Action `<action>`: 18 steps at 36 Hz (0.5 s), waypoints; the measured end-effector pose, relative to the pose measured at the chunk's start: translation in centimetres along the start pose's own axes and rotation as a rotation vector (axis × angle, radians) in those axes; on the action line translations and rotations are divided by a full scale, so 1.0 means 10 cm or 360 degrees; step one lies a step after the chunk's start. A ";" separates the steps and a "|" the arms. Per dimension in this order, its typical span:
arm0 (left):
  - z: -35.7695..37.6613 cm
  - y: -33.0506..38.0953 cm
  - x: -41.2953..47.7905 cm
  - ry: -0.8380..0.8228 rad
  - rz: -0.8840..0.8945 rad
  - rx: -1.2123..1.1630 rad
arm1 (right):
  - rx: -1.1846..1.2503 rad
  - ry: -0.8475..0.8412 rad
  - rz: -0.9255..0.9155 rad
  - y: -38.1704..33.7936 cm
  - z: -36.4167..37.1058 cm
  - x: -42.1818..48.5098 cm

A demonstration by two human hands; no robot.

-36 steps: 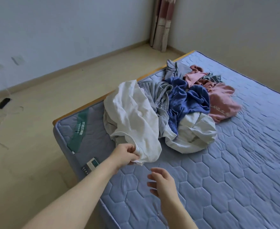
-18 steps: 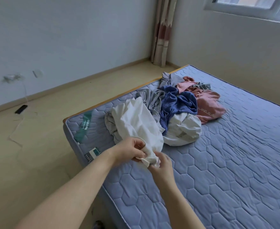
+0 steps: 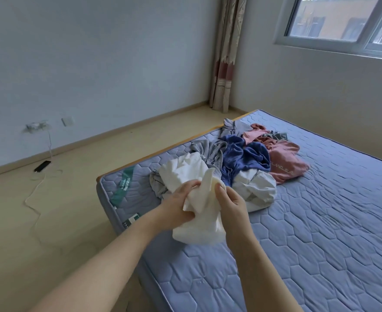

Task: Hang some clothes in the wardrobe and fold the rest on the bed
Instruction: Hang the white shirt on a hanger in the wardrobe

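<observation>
A white garment [image 3: 185, 174] is bunched up above the near left part of the blue quilted mattress [image 3: 320, 221]. My left hand [image 3: 176, 203] grips its left side and my right hand [image 3: 230, 199] pinches its right edge, lifting it off the heap. Behind it lies a pile of clothes: a grey piece [image 3: 210, 152], a blue garment [image 3: 244, 156], a pink top [image 3: 284, 161] and another white piece [image 3: 257, 188]. No wardrobe is in view.
Bare beige floor [image 3: 77, 199] spreads to the left, with a black device [image 3: 42, 165] and a white cable [image 3: 37, 190] near the wall. A curtain [image 3: 227, 64] hangs in the far corner beside a window [image 3: 343, 21]. The mattress's right half is uncovered.
My right hand came up and took hold of the white garment next to my left hand. Both hands pulled it up and toward me, off the pile. The view tilted upward.
</observation>
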State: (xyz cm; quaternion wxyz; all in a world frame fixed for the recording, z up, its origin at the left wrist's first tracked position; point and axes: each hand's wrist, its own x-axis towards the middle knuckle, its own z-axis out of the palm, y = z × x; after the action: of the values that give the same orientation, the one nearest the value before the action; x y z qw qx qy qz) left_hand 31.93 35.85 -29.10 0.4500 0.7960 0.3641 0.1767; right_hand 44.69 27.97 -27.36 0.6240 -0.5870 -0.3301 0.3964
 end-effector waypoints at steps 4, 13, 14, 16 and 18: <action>-0.05 -0.02 -0.01 0.0280 -0.0133 0.0020 | -0.0033 -0.0017 -0.0072 -0.09 0.03 -0.04; -0.36 0.05 -0.20 0.0624 -0.0111 -0.0193 | -0.0083 0.0089 0.0069 0.07 0.09 -0.09; -0.39 0.11 -0.22 0.0608 -0.0060 -0.0245 | -0.0091 0.0106 0.0066 0.07 0.09 -0.08; -0.45 0.21 -0.27 0.0548 -0.0014 -0.0474 | -0.0109 0.0120 0.0040 0.04 0.11 -0.05; -0.51 0.36 -0.31 0.0436 -0.0032 -0.0774 | -0.0079 0.0108 -0.0005 -0.03 0.13 -0.04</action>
State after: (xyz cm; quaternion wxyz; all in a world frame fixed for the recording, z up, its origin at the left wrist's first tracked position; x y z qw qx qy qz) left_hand 28.24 35.39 -23.15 0.5763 0.6296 0.3764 0.3603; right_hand 43.37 28.22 -26.94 0.6206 -0.6149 -0.3194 0.3670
